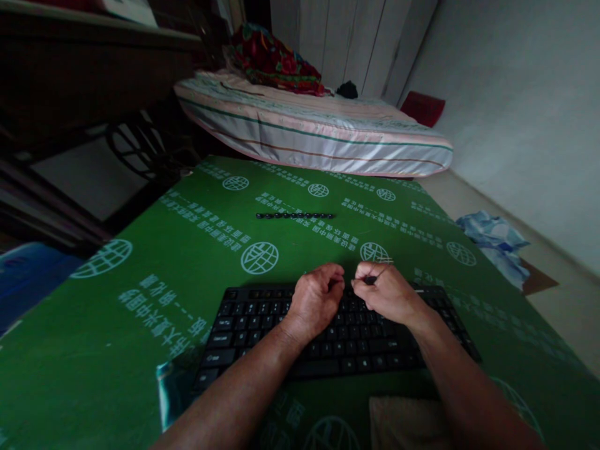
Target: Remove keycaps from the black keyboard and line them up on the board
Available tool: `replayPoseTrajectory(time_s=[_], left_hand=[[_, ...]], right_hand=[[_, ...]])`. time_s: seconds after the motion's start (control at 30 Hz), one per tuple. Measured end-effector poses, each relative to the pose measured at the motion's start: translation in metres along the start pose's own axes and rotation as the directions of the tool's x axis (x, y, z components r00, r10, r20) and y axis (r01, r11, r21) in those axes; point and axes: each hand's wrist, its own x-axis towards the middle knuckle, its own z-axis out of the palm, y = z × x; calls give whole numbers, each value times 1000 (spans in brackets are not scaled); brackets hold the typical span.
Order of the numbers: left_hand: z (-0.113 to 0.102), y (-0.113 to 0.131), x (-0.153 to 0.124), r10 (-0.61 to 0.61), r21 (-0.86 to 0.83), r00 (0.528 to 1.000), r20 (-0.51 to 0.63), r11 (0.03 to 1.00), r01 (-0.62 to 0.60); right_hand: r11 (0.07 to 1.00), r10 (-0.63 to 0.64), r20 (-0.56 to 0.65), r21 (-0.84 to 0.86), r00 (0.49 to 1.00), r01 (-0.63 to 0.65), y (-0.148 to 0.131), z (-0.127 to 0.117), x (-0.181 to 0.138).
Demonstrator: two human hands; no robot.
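Observation:
A black computer keyboard (323, 365) lies on the green table, its far edge under my hands. My left hand (319, 300) is closed over the upper middle keys, thumb and fingers pinched together; what they hold, if anything, is hidden. Just to its right, my right hand (388, 292) is also closed, with a small dark piece (370, 280) showing between its curled fingers. The two hands' fingertips almost meet. Beyond them, several small black pieces (295, 215) that look like keycaps stand in a straight row.
The green table (154, 262) carries white printed globes and lettering. A teal packet (171, 387) lies at the keyboard's near left, and a brown cloth (405, 422) at the near edge. Behind the table is a bed (319, 134); crumpled blue-white fabric (497, 244) lies at the right.

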Motion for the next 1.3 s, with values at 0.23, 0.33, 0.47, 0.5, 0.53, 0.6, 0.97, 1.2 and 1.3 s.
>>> replayPoseTrajectory(time_s=[0.23,0.33,0.47,0.5,0.53,0.6,0.97,1.2,1.3], left_hand=[[1,-1,0,18,9,1000,-5,1000,-18],[0,1,0,20,30,1000,3,999,-21],[-2,6,-1,48,124,996,73,991,-57],[-2,8,-1,64,162,993,104,983,-80],[-3,10,-2,81,202,987,138,973,-108],[-4,16,-2,107,273,970,216,948,-166],[9,35,3,-30,345,958,285,936,-73],[12,23,1,20,284,971,238,955,-89],[12,22,0,42,258,975,219,961,-99]], right_hand=[[977,148,114,136,982,-163,3,-3,2],[942,185,157,252,970,-220,5,-7,3],[925,209,117,299,971,-235,5,-5,3],[922,218,100,305,971,-239,4,-4,2],[918,224,80,316,971,-238,4,-3,2],[911,221,44,347,974,-222,6,-1,2],[918,154,-54,376,987,-123,15,3,4],[827,220,-46,539,974,-161,16,4,5],[780,248,-24,598,968,-185,14,3,6]])
